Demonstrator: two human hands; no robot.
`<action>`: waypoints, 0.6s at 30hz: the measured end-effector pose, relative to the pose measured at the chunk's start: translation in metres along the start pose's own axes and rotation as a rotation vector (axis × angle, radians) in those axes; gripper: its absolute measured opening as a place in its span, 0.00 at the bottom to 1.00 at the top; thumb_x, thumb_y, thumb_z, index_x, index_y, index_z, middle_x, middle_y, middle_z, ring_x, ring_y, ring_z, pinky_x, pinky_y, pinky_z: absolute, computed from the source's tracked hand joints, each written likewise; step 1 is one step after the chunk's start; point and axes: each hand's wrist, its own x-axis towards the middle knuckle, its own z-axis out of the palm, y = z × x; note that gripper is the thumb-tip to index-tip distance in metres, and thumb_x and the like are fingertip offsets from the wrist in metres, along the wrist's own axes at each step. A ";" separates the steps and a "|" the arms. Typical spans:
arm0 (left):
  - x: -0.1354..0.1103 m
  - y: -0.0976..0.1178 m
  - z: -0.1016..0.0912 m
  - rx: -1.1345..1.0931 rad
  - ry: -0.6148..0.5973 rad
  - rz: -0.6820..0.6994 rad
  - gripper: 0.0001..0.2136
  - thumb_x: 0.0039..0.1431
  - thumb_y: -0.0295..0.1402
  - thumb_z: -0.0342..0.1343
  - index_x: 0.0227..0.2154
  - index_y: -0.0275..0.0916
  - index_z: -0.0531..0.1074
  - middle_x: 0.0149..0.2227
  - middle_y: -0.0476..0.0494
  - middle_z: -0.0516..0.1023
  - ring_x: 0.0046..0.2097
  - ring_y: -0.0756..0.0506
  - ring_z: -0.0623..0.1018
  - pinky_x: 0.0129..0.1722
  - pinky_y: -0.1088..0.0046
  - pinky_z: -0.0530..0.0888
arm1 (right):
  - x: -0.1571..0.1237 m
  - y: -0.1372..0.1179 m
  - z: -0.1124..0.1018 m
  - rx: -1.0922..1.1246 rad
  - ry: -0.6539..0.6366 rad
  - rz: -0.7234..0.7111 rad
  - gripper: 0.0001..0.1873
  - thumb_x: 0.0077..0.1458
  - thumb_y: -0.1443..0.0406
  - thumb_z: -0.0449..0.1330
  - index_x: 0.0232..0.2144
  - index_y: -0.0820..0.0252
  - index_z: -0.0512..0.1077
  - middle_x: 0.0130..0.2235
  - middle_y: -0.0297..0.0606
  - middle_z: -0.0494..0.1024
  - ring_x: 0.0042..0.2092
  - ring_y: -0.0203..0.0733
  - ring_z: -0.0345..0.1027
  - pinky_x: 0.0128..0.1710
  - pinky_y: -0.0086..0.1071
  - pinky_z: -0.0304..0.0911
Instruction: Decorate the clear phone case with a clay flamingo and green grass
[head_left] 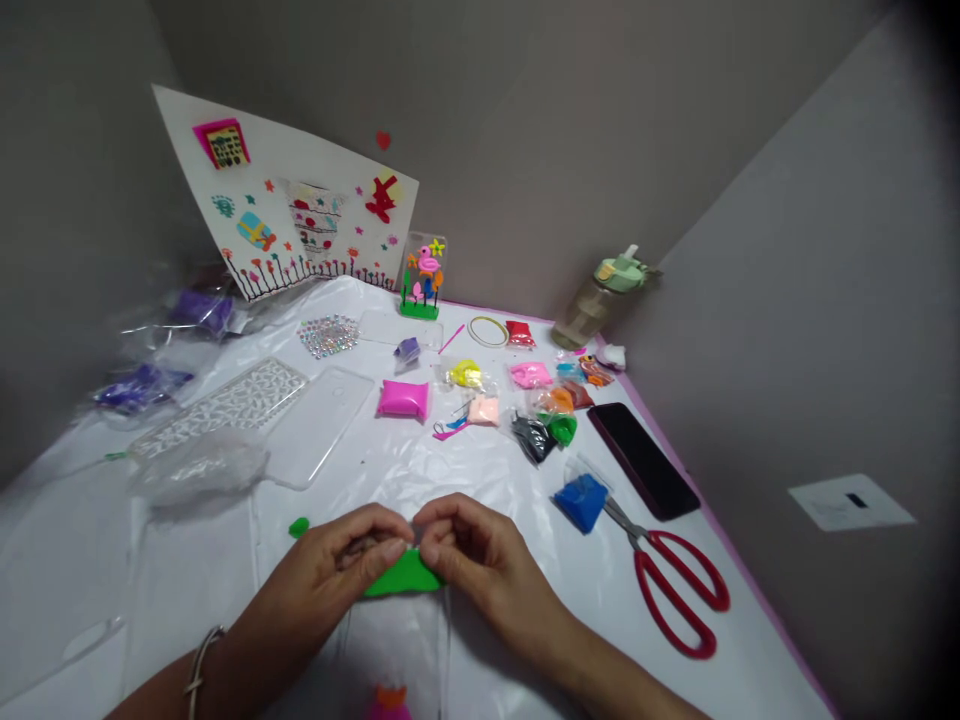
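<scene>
Holding one flat piece of green clay point(405, 577), you are working toward the near side of the white surface point(574, 580), its near edge lying out of view.

Left grip point(337, 562): thumb and fingers are coming together on the clay's far margin, the rear fingertips hiding from sight. Right grip point(491, 568): clamping likewise, at the clay's right end. The two grips are sitting close beside each other.

Clay, position: extending over a clear phone case point(401, 645); whether it is touching the case, you cannot be telling from here.

Clay, likely handling: weighing very little, yielding softly, probably clinging slightly to skin rather than slipping. Being thin, it is probably risking dents, stretching or tearing under hard pressure.

Clay, best hold: you are doing well to be taking it by the two ends of the far margin, using flat finger pads, keeping nails off and leaving the broad middle unpressed.

Nearby: a small green scrap point(299, 526) is lying just beyond your left grip, toward the surface's left edge. Red-handled scissors point(679, 592) are resting toward the right edge, their blades reaching a blue packet point(581, 502). A dark phone point(645, 462) is lying along that edge.
</scene>
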 end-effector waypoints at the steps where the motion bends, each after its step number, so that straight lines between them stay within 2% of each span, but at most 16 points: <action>1: -0.001 0.000 0.000 -0.027 0.007 0.001 0.10 0.64 0.45 0.56 0.40 0.48 0.76 0.36 0.54 0.81 0.41 0.46 0.80 0.40 0.76 0.73 | 0.000 0.000 0.000 0.017 0.000 -0.001 0.14 0.60 0.57 0.67 0.41 0.60 0.75 0.30 0.30 0.72 0.32 0.33 0.63 0.35 0.29 0.57; 3: -0.002 0.001 -0.001 -0.065 0.018 0.006 0.09 0.63 0.44 0.58 0.41 0.50 0.76 0.37 0.54 0.82 0.41 0.46 0.81 0.40 0.77 0.74 | 0.000 -0.001 0.001 0.084 -0.028 0.038 0.15 0.57 0.56 0.69 0.40 0.60 0.75 0.30 0.30 0.72 0.31 0.32 0.64 0.34 0.28 0.58; 7: -0.003 0.006 -0.002 0.022 0.048 0.070 0.05 0.61 0.41 0.59 0.35 0.50 0.79 0.35 0.54 0.82 0.40 0.48 0.80 0.40 0.78 0.73 | 0.002 -0.005 0.007 0.197 -0.093 0.151 0.19 0.51 0.55 0.73 0.38 0.61 0.74 0.28 0.31 0.76 0.29 0.34 0.70 0.34 0.30 0.64; 10: -0.002 0.007 -0.002 0.037 0.065 0.105 0.07 0.62 0.40 0.57 0.35 0.49 0.80 0.33 0.53 0.82 0.38 0.48 0.81 0.39 0.78 0.74 | 0.005 -0.007 0.008 0.175 -0.061 0.150 0.20 0.51 0.53 0.73 0.36 0.62 0.75 0.26 0.31 0.76 0.27 0.33 0.69 0.32 0.28 0.63; 14: 0.002 0.003 0.000 -0.009 0.049 0.092 0.08 0.59 0.38 0.60 0.40 0.48 0.78 0.38 0.52 0.83 0.42 0.45 0.82 0.41 0.75 0.76 | 0.009 -0.003 0.005 0.159 -0.021 0.106 0.19 0.54 0.54 0.71 0.37 0.63 0.76 0.26 0.32 0.76 0.28 0.33 0.69 0.33 0.28 0.62; 18: 0.002 0.001 0.002 0.000 0.043 0.114 0.08 0.56 0.36 0.61 0.40 0.48 0.78 0.39 0.52 0.83 0.43 0.45 0.82 0.42 0.75 0.76 | 0.008 0.004 0.004 0.175 -0.038 0.129 0.21 0.46 0.57 0.76 0.37 0.62 0.76 0.27 0.33 0.78 0.28 0.33 0.70 0.32 0.28 0.62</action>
